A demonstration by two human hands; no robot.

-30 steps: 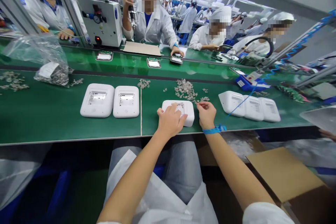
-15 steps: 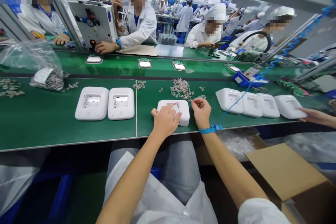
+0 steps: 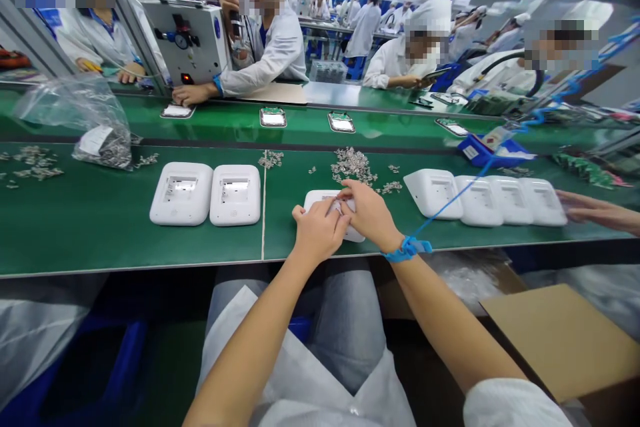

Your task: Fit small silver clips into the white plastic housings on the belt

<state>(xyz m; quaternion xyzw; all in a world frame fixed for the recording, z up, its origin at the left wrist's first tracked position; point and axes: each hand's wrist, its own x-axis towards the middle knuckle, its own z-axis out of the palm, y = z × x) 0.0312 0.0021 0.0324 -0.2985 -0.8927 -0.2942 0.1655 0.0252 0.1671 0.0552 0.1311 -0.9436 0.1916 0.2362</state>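
A white plastic housing (image 3: 314, 198) lies on the green bench in front of me, mostly covered by my hands. My left hand (image 3: 320, 230) rests over it and steadies it, fingers curled at its recess. The fingers of my right hand (image 3: 371, 215) are pinched together over that same recess, and whatever they hold is hidden. Just behind the housing is a loose pile of small metal clips (image 3: 353, 165), with a smaller scatter of clips (image 3: 391, 187) at its right. Around my right wrist is a blue strap (image 3: 407, 249) with a cord.
Two white housings (image 3: 235, 195) stand at left, recesses up. A row of several housings (image 3: 480, 200) is at right, touched by another person's hand (image 3: 595, 208). A bag of metal parts (image 3: 105, 147) and a blue tray (image 3: 493, 149) sit farther back. Co-workers work across the bench.
My right hand has moved left from beside the clip pile onto the housing, meeting my left hand. At right, the other person's hand has pushed the end housing against its row.
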